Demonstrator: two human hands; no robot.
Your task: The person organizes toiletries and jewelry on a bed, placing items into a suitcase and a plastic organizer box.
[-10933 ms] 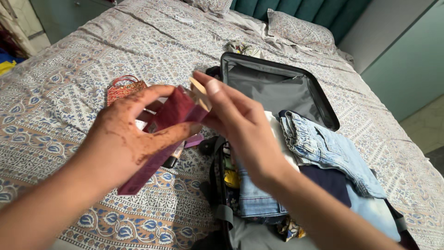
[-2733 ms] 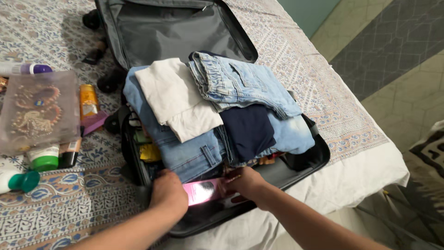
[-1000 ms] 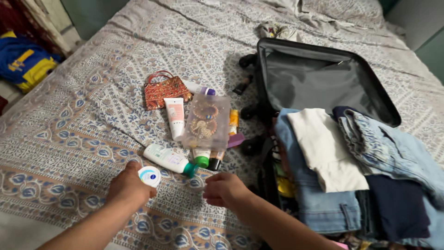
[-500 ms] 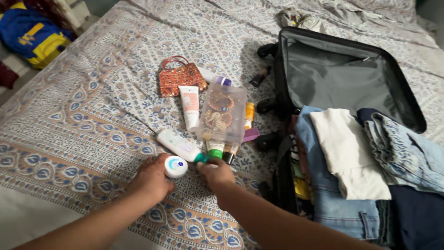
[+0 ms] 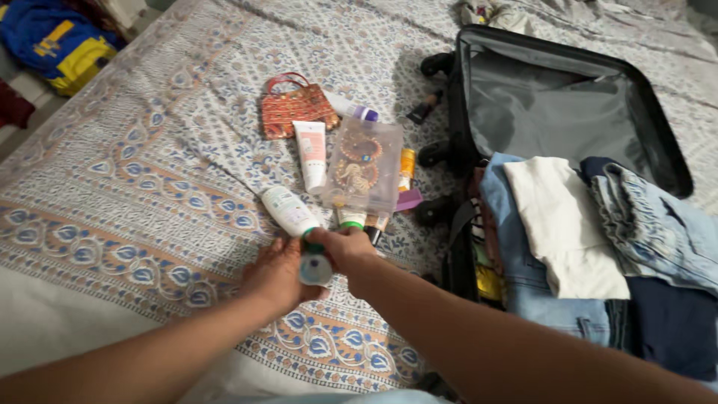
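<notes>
From the head camera I see my left hand (image 5: 275,275) and my right hand (image 5: 345,249) meeting over the patterned bedspread (image 5: 149,187), just in front of the clear plastic pouch (image 5: 364,166). Both close on a small round white jar (image 5: 315,268) with a blue-green lid: the left grip cups it from below, and the right grip pinches its top. A white tube with a green cap (image 5: 290,212) lies just beside the hands, between them and the pouch. Beyond the pouch rest a pink-and-white tube (image 5: 312,153) and a red woven purse (image 5: 295,111). To the right of the pouch the open black suitcase (image 5: 568,112) holds folded jeans (image 5: 654,224) and a white garment (image 5: 562,224).
</notes>
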